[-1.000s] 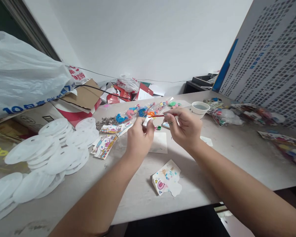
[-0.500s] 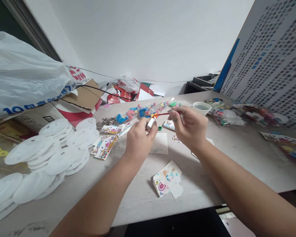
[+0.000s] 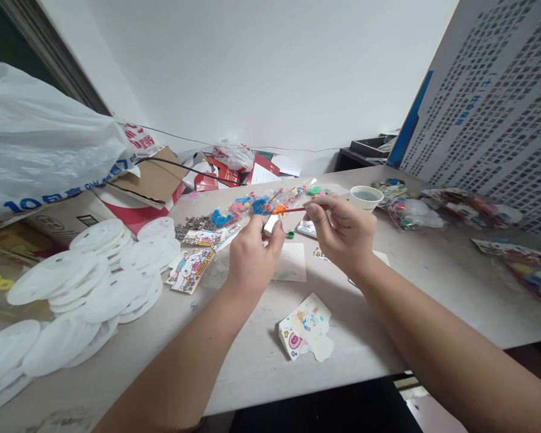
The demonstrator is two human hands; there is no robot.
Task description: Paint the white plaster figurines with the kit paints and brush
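Note:
My left hand [image 3: 253, 252] is closed around a small white piece [image 3: 271, 226] with an orange patch [image 3: 279, 209] at its far end. A thin red paintbrush [image 3: 296, 210] is pinched in my right hand [image 3: 346, 230], lying almost level and pointing left. Its tip is at the orange end; whether it touches is too small to tell. Just beyond my left fingers sits a small green pot [image 3: 290, 234]. Beneath the hands lies a pale square sheet [image 3: 294, 264], and nearer me a paint-stained cut card [image 3: 305, 328].
Stacked white discs [image 3: 117, 294] cover the table's left side, beside cartoon cards [image 3: 190, 270]. Bags of colourful pieces [image 3: 261, 203] lie at the back. A white cup [image 3: 365, 196] of liquid stands behind my right hand, with more packets [image 3: 417, 213] to its right.
The paintbrush has shifted left, so its tip reaches further across the orange end. The white piece has turned slightly in my left hand. The whole view has moved a little.

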